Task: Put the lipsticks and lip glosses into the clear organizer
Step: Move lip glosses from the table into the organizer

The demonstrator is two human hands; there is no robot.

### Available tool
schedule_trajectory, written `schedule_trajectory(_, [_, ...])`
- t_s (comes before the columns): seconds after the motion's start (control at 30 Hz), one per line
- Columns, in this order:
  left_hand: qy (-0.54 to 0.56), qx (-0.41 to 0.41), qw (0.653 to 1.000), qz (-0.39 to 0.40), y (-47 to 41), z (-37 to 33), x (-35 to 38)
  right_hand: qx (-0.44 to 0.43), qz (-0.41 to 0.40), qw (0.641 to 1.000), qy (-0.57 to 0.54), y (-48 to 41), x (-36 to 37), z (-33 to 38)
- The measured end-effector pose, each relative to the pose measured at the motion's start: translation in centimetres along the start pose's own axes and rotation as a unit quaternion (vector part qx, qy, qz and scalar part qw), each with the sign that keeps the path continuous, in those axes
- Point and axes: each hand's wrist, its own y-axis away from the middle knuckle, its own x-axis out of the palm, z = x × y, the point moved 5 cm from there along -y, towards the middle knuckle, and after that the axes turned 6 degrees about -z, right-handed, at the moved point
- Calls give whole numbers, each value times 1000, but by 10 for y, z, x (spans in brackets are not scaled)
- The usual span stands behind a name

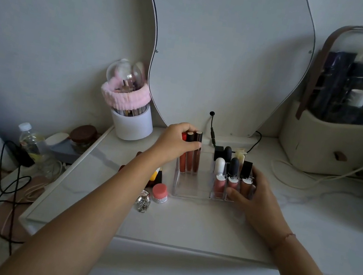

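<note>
**Both hands at the organizer**

The clear acrylic organizer [191, 193] sits mid white worktop [186, 226]. Left hand [175, 142] fingers clamp three tall lip gloss tubes [189, 159] in its left compartment, apparently upright. Right hand [258, 199] fingers spread against its right front corner. Open room lies before it.

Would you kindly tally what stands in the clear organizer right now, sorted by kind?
Tall slim lip gloss tubes, held in the left hand's grip: 3
Short lip gloss bottles, front row: 3
Capped lipsticks behind them: about 6; the back ones overlap
Total in the clear organizer: about 12
</note>
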Motion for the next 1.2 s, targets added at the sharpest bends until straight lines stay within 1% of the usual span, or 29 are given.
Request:
schedule_trajectory(0.23, [16,-5,1000,-3,1,6,-3,2,3,1000,-2,0,0,0])
schedule_trajectory(0.53, [20,10,1000,5,3,3,-2,-13,-7,1000,19,1,-1,4])
schedule_trajectory(1.0, [32,29,999,11,2,-6,-8,-16,-10,1000,22,-1,-1,0])
schedule_trajectory(1.1, [51,25,998,2,4,-8,-21,-20,-9,1000,21,-2,0,-1])
schedule_trajectory(1.2, [61,20,997,-50,6,2,-55,-22,-9,999,29,-3,0,-3])
